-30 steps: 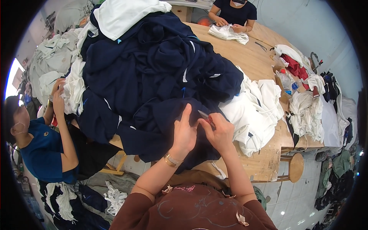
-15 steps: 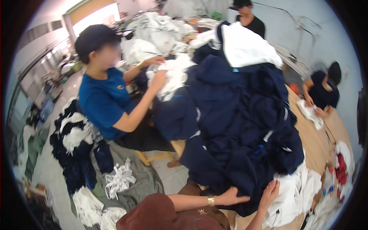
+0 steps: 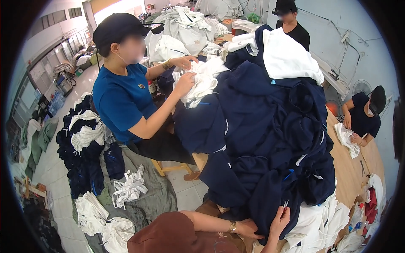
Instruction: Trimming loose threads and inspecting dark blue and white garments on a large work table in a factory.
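A large heap of navy garments (image 3: 261, 114) covers the middle of the table, and its near edge drapes toward me. My left hand (image 3: 248, 229) is closed on the near edge of a navy garment (image 3: 265, 206), with its fingertips partly hidden by the cloth. Just right of it, my right hand (image 3: 278, 221) is closed around a small pointed metal tool (image 3: 286, 204). Its tip sticks up past the fingers, against the navy cloth; the rest is hidden in the hand.
White garments (image 3: 318, 223) lie right of the heap, with a white cloth (image 3: 289, 55) on its far end. At left a co-worker in a blue shirt (image 3: 122, 101) handles white cloth (image 3: 202, 80). Two other people stand or sit farther off. Cloth bundles (image 3: 90, 213) lie on the floor.
Both my hands have moved left and nearer to me relative to the heap. The left hand's fingers, earlier stretched along the cloth, are now curled at its edge. The view has shifted and sharpened.
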